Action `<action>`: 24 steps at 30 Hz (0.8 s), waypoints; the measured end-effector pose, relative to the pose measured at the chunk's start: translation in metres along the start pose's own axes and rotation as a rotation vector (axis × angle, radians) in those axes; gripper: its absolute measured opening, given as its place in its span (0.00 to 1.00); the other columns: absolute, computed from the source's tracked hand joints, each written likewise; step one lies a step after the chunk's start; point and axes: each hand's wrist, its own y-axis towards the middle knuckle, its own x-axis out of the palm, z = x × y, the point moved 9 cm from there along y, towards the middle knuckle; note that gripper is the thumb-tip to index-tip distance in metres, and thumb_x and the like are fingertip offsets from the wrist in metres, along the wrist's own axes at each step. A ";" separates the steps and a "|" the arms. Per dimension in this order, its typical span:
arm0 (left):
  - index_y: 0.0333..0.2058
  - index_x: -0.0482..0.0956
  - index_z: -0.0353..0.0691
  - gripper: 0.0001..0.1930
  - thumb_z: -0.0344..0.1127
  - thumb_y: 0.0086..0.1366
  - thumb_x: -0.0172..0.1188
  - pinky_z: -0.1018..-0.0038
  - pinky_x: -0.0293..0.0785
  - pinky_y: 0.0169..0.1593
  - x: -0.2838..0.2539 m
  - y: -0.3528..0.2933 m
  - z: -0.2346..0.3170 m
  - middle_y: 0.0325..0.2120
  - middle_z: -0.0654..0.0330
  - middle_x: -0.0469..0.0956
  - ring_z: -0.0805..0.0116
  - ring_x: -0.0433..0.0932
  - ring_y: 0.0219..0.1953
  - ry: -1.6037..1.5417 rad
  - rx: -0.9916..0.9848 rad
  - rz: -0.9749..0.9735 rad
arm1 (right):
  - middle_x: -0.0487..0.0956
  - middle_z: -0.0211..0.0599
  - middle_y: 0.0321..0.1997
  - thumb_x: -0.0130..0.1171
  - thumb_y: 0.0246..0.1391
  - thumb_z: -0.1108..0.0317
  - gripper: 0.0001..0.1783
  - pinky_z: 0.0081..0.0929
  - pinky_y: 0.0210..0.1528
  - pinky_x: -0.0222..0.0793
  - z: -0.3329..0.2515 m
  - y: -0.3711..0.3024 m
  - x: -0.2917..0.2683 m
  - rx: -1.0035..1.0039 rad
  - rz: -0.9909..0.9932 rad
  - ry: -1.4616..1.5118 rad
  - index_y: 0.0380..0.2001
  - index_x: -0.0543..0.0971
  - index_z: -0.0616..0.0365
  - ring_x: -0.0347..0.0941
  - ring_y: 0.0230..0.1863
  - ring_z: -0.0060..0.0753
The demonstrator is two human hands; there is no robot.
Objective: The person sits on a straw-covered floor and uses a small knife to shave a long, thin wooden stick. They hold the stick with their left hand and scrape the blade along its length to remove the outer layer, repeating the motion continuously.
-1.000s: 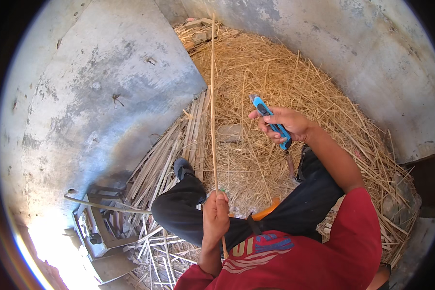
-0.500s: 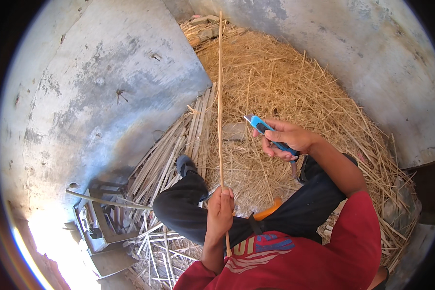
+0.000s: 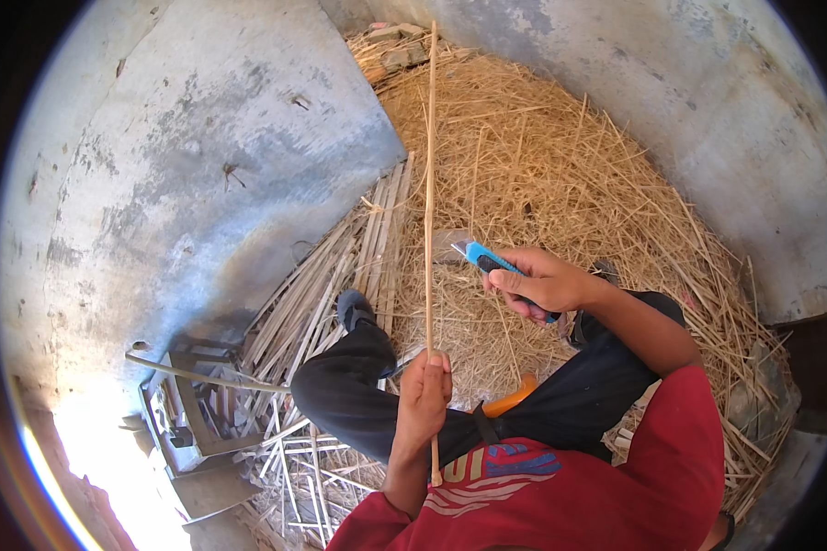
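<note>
My left hand [image 3: 424, 390] is closed around the lower part of a long, thin bamboo strip [image 3: 430, 184], which stands nearly upright in the view, its lower end near my red shirt. In my right hand [image 3: 538, 283] is a blue and black utility knife [image 3: 494, 260], its blade out and pointing up-left toward the strip. A gap shows between blade and strip. My fingers wrap the knife's handle, the thumb lying along its side. Between my legs lies an orange object [image 3: 512, 397], partly hidden by my trousers; its kind is unclear.
Straw-like shavings [image 3: 542, 156] cover the floor ahead and to the right. Split strips [image 3: 331, 253] lie piled on the left beside a leaning grey panel [image 3: 220, 138]. A wooden frame-like box [image 3: 198, 413] stands at lower left, a thin rod [image 3: 207, 375] across it. Worn walls [image 3: 708, 110] close in around.
The knife in my right hand has moved slightly down and left, nearer the strip, and turned flatter. The strip's top has shifted a little to the right; my left hand still grips it.
</note>
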 end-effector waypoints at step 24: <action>0.27 0.66 0.35 0.14 0.36 0.71 0.45 0.72 0.57 0.21 0.008 -0.010 0.021 0.12 0.60 0.62 0.72 0.61 0.16 0.511 0.121 -0.012 | 0.78 0.43 0.22 0.48 0.57 0.36 0.32 0.42 0.26 0.70 -0.049 -0.014 -0.023 -0.329 0.598 -1.195 0.30 0.77 0.58 0.77 0.25 0.47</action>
